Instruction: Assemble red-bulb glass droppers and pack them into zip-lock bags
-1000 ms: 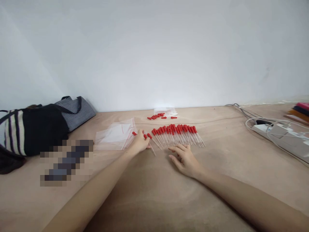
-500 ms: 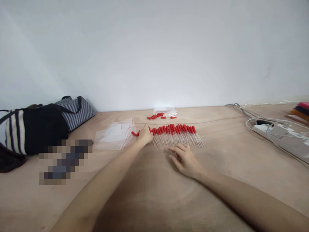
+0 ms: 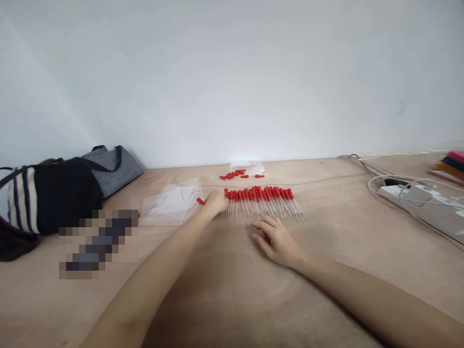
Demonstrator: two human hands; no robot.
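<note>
While the left hand (image 3: 216, 201) reached in at the left end of the row of red-bulbed droppers (image 3: 266, 194), its back faced the camera and hid the fingertips, so whether it gripped a dropper could not be told. The right hand (image 3: 277, 241) lay on the wooden tabletop (image 3: 217, 299) just before the slim lower ends of the row, its fingers loosely bent, its thumb apart from them, and nothing in its grasp.

The droppers lay side by side across the middle of the tabletop, bulbs toward the wall (image 3: 232, 82) and clear stems toward the person; those at the right end slanted, while those at the left lay straighter. One more red bulb (image 3: 200, 201) showed just left of the left hand, at the edge of some clear zip bags (image 3: 166, 203) with red seal lines. Behind the row were loose red bulbs (image 3: 232, 175) and, beside them, thin pale tubes (image 3: 258, 171) near another clear bag (image 3: 237, 166).

Farther left sat a black bag with pale stripes (image 3: 68, 198); at the right lay a white power strip (image 3: 420, 208) with cables (image 3: 373, 182).
</note>
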